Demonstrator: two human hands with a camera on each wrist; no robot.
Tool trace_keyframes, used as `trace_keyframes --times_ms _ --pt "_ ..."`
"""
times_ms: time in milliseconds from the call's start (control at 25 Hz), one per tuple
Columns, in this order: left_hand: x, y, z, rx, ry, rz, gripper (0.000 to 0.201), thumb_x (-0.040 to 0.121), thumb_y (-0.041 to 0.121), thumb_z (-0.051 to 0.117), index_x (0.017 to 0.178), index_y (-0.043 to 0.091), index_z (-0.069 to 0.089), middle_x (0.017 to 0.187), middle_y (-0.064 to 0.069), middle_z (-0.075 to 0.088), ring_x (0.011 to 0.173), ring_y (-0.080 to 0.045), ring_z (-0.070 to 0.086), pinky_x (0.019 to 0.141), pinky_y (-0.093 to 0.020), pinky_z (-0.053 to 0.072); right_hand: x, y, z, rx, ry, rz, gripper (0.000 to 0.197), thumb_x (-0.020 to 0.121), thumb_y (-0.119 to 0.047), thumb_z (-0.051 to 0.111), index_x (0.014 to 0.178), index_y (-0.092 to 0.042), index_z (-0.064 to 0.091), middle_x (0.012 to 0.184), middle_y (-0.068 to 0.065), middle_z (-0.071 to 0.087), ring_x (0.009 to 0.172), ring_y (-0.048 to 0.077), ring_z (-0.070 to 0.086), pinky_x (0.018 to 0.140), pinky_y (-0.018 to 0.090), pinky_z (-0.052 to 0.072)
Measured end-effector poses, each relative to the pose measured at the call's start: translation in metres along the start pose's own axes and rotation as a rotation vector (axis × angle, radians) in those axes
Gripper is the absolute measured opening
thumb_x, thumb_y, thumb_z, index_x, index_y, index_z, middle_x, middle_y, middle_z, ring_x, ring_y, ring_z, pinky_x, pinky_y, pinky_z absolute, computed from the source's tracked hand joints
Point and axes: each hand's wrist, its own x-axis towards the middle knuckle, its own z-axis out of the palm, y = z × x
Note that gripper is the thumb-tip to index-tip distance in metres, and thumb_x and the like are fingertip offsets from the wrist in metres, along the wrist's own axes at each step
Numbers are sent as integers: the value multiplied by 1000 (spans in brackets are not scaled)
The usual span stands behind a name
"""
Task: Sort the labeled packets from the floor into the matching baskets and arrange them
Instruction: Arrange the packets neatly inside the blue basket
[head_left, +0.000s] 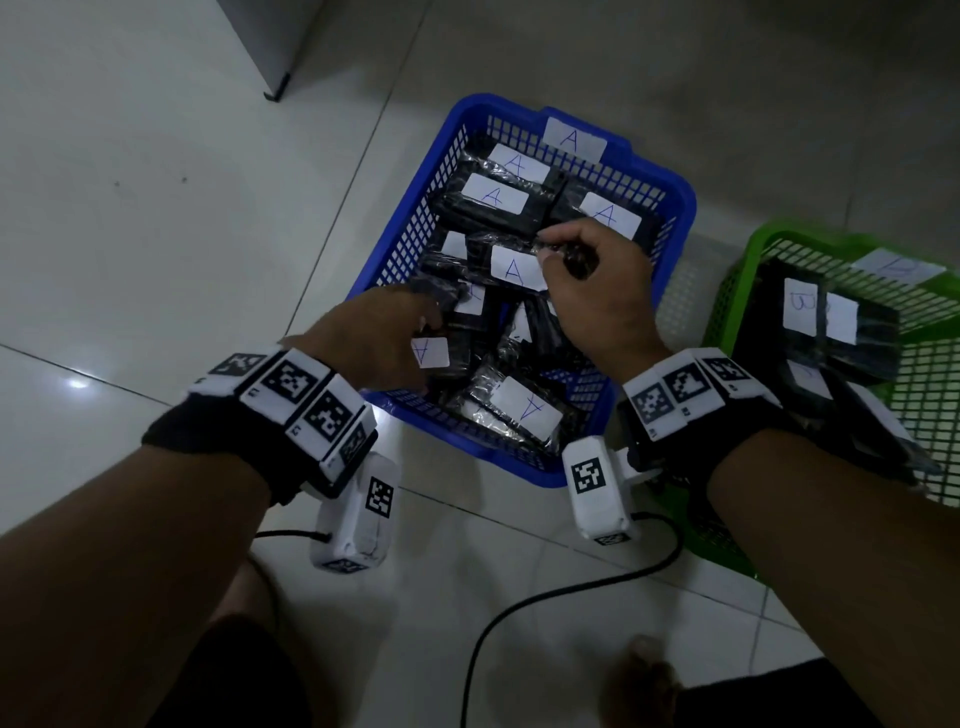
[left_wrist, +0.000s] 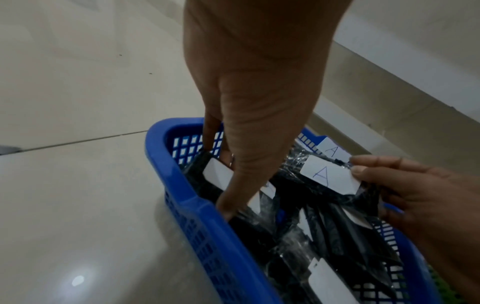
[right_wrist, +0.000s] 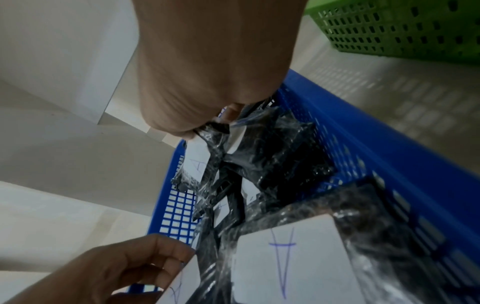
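Blue basket (head_left: 670, 208) frame center, full of black A-labeled packets (head_left: 493, 200), right hand (head_left: 597, 296) pinching corner of center packet (head_left: 511, 265), left hand (head_left: 374, 338) fingers curled on left-side packet (left_wrist: 218, 174), green basket (head_left: 737, 270) far right, holds B packets (head_left: 831, 317)

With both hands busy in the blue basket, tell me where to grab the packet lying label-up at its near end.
Take that packet by its long edges, pinching across the narrow width from above. It lies flat on the pile in the blue basket, with its label facing up. Its crinkled clear wrap looks slippery, so I would grip the firm black body.
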Motion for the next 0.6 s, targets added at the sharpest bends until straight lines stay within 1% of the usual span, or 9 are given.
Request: trace_keyframes --times_ms 80,160,240,320,360,480,560,600 --pt "-2 0 1 37 48 -6 58 66 21 84 117 15 59 116 -7 56 108 -27 56 85 -33 48 -1 -2 1 7 19 -15 10 88 -16 66 97 -16 71 87 -8 69 79 3 64 73 13 51" --pt "-5 3 1 23 69 16 57 66 16 83 117 13 58 117 -8 55 108 -27 55 80 -28 43 -1 -3 2 21 32 -23 10 88 -15 66 96 -15 72 86 -8 69 78 2 63 72 14 51" --pt "-7 1 0 -13 69 43 56 67 11 82 117 12 58 119 -8 53 110 -27 52 81 -29 43 -1 -3 1 25 42 -18 10 88 -14 66 96 -14 72 86 -8 69 78 0 63 72 12 50" --pt "-8 -1 0 -20 17 69 50 70 4 78 114 13 58 121 -8 51 114 -27 50 85 -30 43 0 -2 0 28 55 -3 10 89 -14 65 96 -15 72 85 -11 68 77 -1 63 72 13 51" --pt "-8 -2 1 -4 -11 70 47 72 3 76 114 14 58 121 -7 51 115 -27 49 86 -30 43 0 -2 0 29 60 2 10 89 -14 65 96 -15 72 85 -11 68 77 -1 63 72 13 51" --pt "-5 2 -4 41 -95 17 47 75 7 74 119 19 61 119 -2 48 115 -22 48 84 -26 40 0 -3 2 23 56 -19 10 88 -15 65 96 -15 71 87 -8 69 79 3 64 72 15 52" --pt "-1 2 -11 13 -162 -23 47 76 19 75 121 24 63 115 3 52 109 -16 50 84 -24 40 -1 -3 4 18 48 -41 10 88 -15 66 96 -13 72 87 -6 70 79 4 64 72 15 52" --pt "1 3 -14 -15 -154 -34 43 78 26 74 119 24 65 114 4 57 106 -15 53 85 -24 42 -2 -2 5 13 47 -52 11 88 -15 66 96 -12 72 87 -6 70 79 4 64 72 16 52"
